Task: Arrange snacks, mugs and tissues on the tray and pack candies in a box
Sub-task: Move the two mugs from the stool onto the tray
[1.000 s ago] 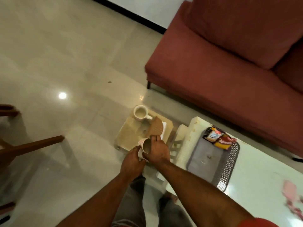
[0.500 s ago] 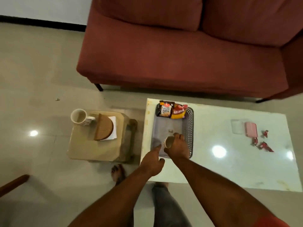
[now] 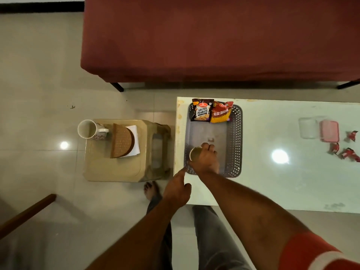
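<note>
A grey perforated tray lies on the white table, with a salted peanuts packet and a red-yellow snack packet at its far end. My right hand grips a mug at the tray's near left corner. Just off the table's near left edge, my left hand hovers empty, one finger pointing at the tray. A second mug stands on the beige stool, beside a brown tissue holder with white tissues. Red candies lie by a pink lid and clear box.
A red sofa runs along the far side of the table. My foot stands on the tiled floor between stool and table. A wooden chair leg crosses the lower left.
My view swung from the stool to the table. My right hand carried the mug from the stool over to the tray and lowered it there; my left hand let go and trails behind.
</note>
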